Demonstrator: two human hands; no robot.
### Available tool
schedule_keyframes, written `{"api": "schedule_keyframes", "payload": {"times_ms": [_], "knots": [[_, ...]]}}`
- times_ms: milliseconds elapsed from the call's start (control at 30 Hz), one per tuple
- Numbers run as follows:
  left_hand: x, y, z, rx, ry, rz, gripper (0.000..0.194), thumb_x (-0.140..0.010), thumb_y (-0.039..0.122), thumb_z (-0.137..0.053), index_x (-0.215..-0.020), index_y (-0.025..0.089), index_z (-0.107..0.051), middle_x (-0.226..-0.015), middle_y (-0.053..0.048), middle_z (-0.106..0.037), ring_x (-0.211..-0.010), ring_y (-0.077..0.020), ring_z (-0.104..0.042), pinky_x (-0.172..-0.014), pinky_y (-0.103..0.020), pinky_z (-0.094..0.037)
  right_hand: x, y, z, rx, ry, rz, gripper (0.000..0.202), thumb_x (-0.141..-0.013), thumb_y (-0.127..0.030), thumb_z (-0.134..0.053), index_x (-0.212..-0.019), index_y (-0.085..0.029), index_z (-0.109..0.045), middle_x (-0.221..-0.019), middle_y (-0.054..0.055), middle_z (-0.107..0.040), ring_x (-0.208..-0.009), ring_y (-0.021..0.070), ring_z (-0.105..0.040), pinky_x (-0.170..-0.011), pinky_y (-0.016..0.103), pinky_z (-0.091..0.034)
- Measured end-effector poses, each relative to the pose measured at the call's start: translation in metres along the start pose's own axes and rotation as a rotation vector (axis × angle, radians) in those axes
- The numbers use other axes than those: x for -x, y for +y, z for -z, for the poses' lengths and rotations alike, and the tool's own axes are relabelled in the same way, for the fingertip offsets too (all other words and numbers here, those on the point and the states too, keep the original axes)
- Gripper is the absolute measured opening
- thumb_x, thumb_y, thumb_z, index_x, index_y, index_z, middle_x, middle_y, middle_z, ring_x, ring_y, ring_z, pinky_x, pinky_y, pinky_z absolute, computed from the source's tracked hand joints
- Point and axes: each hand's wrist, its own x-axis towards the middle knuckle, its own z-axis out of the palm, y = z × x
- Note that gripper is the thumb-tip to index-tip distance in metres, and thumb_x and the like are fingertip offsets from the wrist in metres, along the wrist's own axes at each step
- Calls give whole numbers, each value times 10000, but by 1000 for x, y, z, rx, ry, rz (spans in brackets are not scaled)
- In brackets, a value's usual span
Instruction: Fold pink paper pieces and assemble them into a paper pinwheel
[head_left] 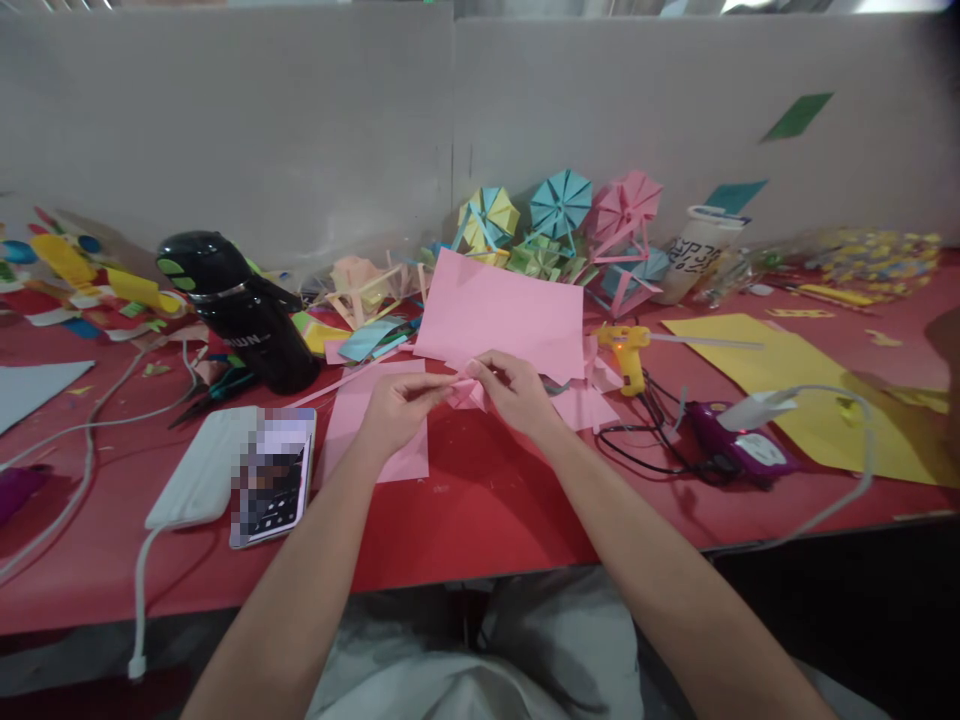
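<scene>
Both hands meet over the middle of the red table [480, 530], pinching one small folded piece of pink paper [466, 393]. My left hand [400, 407] grips its left end between thumb and fingers. On the other side my right hand [512, 393] closes on it, hiding part of the folds. Just beyond the hands a large pink sheet [502, 310] leans tilted against paper models. Another pink sheet [409, 450] lies flat, partly under my left hand. Pink scraps [589, 408] lie right of my right hand.
Folded paper umbrellas [561, 202] stand against the grey partition [225, 110]. A black bottle [247, 320], a phone [277, 480] and a white power bank [206, 465] are at left. At right are a yellow glue gun [628, 350], a purple power strip [742, 440] and yellow paper [825, 390].
</scene>
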Motion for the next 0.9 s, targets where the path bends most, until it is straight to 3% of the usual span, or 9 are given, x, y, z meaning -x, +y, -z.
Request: {"api": "schedule_keyframes", "payload": {"times_ms": [133, 233, 367, 533, 700, 900], "knots": [[-3, -4, 3, -113, 163, -11, 132, -763, 212, -729, -879, 231, -788, -914, -38, -785, -887, -212, -728, -856, -363, -577, 0, -4, 3, -5, 84, 23, 240, -881, -434, -597, -872, -198, -644, -902, 44, -690, -796, 149, -620, -706, 283, -486], [-4, -6, 4, -148, 215, -32, 126, -776, 207, -714, -879, 222, -784, -914, -45, -784, -881, -209, -725, -848, -359, -574, 0, -5, 5, 22, 34, 36, 224, -848, -424, -647, -872, -201, -659, -925, 52, -692, -776, 145, -617, -672, 279, -485], [-3, -7, 3, -154, 179, -59, 107, -789, 233, -702, -866, 210, -772, -895, -44, -780, -844, -197, -718, -798, -334, -573, 0, -2, 1, 18, -68, 18, 191, -863, -387, -632, -851, -200, -667, -857, 41, -699, -732, 143, -615, -655, 283, -491], [-3, -6, 1, -195, 149, -93, 99, -796, 267, -697, -843, 204, -757, -871, -38, -772, -816, -186, -704, -760, -313, -557, 1, 3, -3, -4, -64, 18, 169, -863, -362, -636, -827, -197, -652, -822, 31, -691, -730, 147, -628, -684, 298, -516], [-3, -7, 1, -238, 168, -96, 66, -793, 228, -684, -776, 203, -742, -818, -32, -765, -783, -188, -695, -749, -316, -550, 4, 6, -5, -48, -85, 27, 192, -875, -369, -635, -983, -210, -637, -895, 36, -708, -784, 150, -662, -690, 287, -526], [-1, -10, 0, -272, 69, -118, 109, -847, 227, -613, -847, 197, -718, -881, -43, -754, -821, -174, -685, -781, -311, -547, 5, 9, -5, 4, -160, 41, 155, -913, -341, -581, -982, -211, -632, -864, 30, -713, -756, 146, -657, -697, 295, -523]]}}
